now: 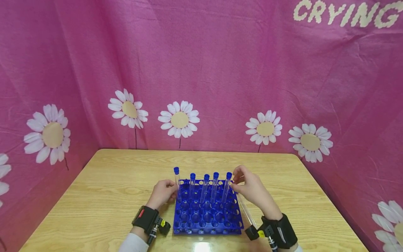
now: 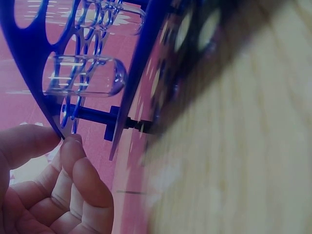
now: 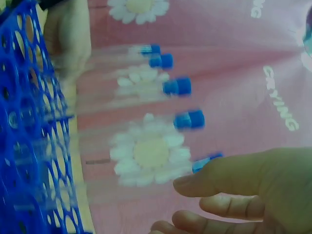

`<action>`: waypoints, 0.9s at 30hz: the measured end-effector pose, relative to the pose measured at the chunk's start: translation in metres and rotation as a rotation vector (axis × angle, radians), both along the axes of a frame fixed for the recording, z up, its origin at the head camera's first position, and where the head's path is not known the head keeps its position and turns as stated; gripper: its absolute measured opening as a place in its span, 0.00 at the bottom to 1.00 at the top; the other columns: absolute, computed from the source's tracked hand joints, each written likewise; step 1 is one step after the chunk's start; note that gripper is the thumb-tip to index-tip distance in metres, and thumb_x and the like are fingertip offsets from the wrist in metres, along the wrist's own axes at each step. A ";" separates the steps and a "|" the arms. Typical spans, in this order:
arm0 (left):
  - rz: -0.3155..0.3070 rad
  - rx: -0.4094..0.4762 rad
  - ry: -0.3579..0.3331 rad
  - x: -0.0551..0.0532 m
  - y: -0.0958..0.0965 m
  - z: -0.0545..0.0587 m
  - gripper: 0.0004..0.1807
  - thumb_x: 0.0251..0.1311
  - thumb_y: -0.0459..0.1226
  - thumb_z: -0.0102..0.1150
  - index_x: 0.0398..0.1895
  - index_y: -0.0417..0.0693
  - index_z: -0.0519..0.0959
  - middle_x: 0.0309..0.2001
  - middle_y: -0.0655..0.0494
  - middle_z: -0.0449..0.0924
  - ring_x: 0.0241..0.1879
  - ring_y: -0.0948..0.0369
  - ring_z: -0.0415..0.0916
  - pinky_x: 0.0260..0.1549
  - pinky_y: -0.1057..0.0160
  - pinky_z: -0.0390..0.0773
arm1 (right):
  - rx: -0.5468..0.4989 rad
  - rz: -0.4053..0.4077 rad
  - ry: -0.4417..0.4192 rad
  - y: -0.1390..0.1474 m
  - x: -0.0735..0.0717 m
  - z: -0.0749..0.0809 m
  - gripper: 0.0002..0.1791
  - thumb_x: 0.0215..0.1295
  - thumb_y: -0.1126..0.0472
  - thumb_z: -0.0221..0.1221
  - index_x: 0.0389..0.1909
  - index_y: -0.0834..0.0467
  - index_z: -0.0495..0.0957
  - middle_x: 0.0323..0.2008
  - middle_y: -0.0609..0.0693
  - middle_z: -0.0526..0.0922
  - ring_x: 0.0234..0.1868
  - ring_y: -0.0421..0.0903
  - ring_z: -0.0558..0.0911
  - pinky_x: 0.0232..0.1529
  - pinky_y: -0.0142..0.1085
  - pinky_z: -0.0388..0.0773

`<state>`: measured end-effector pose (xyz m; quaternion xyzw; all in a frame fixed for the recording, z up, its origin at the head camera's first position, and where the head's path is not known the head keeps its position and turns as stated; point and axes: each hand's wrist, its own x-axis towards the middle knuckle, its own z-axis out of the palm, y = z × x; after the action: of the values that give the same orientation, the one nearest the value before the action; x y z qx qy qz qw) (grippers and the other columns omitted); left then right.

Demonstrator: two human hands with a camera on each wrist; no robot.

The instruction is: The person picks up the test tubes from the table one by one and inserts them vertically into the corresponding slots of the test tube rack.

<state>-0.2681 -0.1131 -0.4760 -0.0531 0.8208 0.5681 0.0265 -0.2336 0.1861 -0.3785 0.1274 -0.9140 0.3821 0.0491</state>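
Observation:
A blue test tube rack stands on the table in the head view, with several clear, blue-capped test tubes upright in its back part. My left hand is at the rack's left side. Its thumb and forefinger pinch the corner of the rack's upper plate in the left wrist view. At the back right corner, my right hand is beside the rightmost tube, fingers loosely bent. The right wrist view has the thumb overlapping that tube's blue cap; whether they touch I cannot tell.
A clear tube lies to the right of the rack, partly hidden near the right wrist's camera. The wooden table ends at a pink curtain printed with white daisies, which stands around the back and sides.

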 end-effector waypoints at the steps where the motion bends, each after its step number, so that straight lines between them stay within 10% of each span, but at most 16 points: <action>1: 0.000 -0.001 0.004 0.000 0.000 0.000 0.07 0.63 0.33 0.55 0.33 0.37 0.80 0.22 0.54 0.77 0.21 0.63 0.73 0.21 0.67 0.75 | 0.006 -0.008 -0.002 0.004 -0.002 -0.001 0.16 0.56 0.69 0.64 0.43 0.62 0.70 0.37 0.56 0.79 0.41 0.50 0.83 0.36 0.38 0.80; 12: -0.011 -0.006 0.016 0.000 0.000 -0.001 0.07 0.63 0.33 0.55 0.33 0.37 0.80 0.22 0.53 0.77 0.22 0.62 0.74 0.22 0.66 0.76 | 0.125 -0.120 -0.153 0.029 -0.027 -0.032 0.20 0.57 0.65 0.65 0.47 0.69 0.71 0.31 0.58 0.78 0.22 0.45 0.76 0.22 0.35 0.75; 27: -0.016 -0.012 0.010 0.001 0.000 0.001 0.08 0.64 0.34 0.54 0.34 0.37 0.81 0.24 0.52 0.78 0.23 0.62 0.74 0.23 0.65 0.77 | 0.198 -0.102 -0.341 0.039 -0.042 -0.070 0.10 0.53 0.64 0.67 0.31 0.65 0.76 0.23 0.53 0.78 0.21 0.46 0.77 0.21 0.36 0.75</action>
<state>-0.2670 -0.1128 -0.4749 -0.0439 0.8247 0.5633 0.0267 -0.2754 0.2246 -0.4482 0.0187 -0.9474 0.3037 -0.0997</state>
